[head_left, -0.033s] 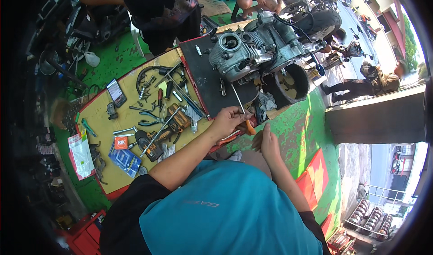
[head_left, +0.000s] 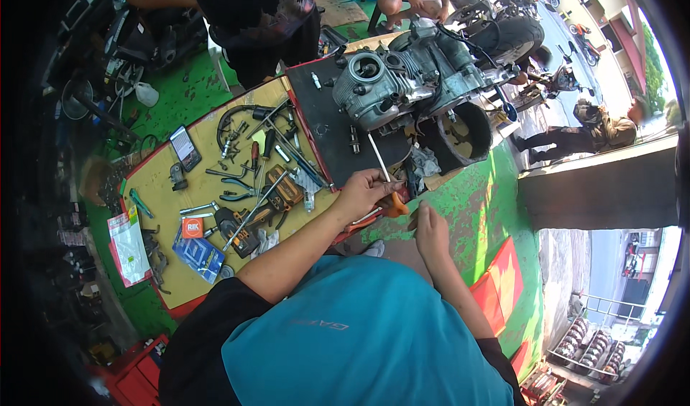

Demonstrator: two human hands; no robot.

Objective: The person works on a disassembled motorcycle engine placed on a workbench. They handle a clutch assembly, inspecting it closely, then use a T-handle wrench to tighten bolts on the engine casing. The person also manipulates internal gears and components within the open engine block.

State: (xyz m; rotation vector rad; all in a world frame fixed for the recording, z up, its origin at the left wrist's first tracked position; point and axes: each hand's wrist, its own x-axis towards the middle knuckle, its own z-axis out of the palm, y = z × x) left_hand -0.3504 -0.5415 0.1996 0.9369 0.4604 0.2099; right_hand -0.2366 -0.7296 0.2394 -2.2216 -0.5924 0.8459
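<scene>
My left hand [head_left: 370,189] grips an orange-handled screwdriver [head_left: 395,205] near the front edge of the bench. Its thin shaft slants up toward the underside of a grey metal engine [head_left: 384,82], which rests on a black mat [head_left: 327,140]. My right hand [head_left: 428,230] hangs just below and right of the handle, fingers loosely apart and holding nothing. A dark cylindrical fitting [head_left: 354,139] and crumpled plastic [head_left: 424,163] lie beside the engine.
Tools, packets and a phone [head_left: 185,147] cover the yellow board [head_left: 158,255]. A dark round bin [head_left: 478,136] sits right of the engine. A standing person [head_left: 251,25], a seated person and others surround the bench, with motorcycles behind. A grey column [head_left: 596,190] is at right.
My right hand has shifted slightly downward. My left hand and the screwdriver look almost the same.
</scene>
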